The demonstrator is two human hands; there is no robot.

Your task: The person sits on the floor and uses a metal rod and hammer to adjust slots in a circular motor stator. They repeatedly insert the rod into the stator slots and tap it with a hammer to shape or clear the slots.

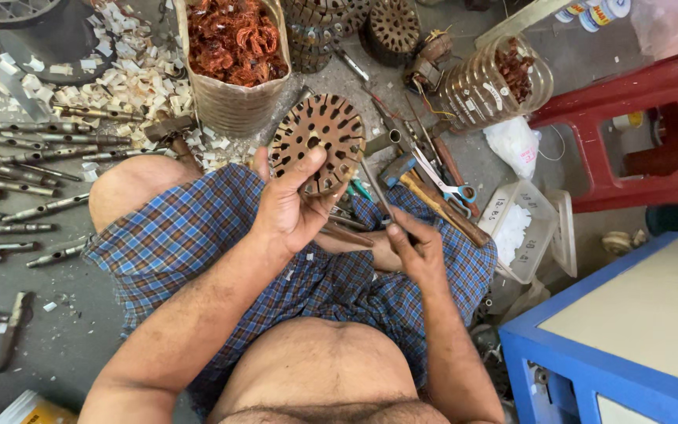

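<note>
The left hand is gripping a slotted rotor core, fingers clamped on it; at four o'clock, the right hand is pinching a thin metal rod.

We see a slotted metal rotor disc, dull and rusty brown, rough at its edges. The checked shorts are soft woven cloth. The copper wire in the sack shines reddish. The grey steel shafts look matt, and the clear plastic jar is glossy.

person, seated: bare torso and arms, no sleeves; blue, red and white checked cotton cloth wrapped over thighs.
</note>
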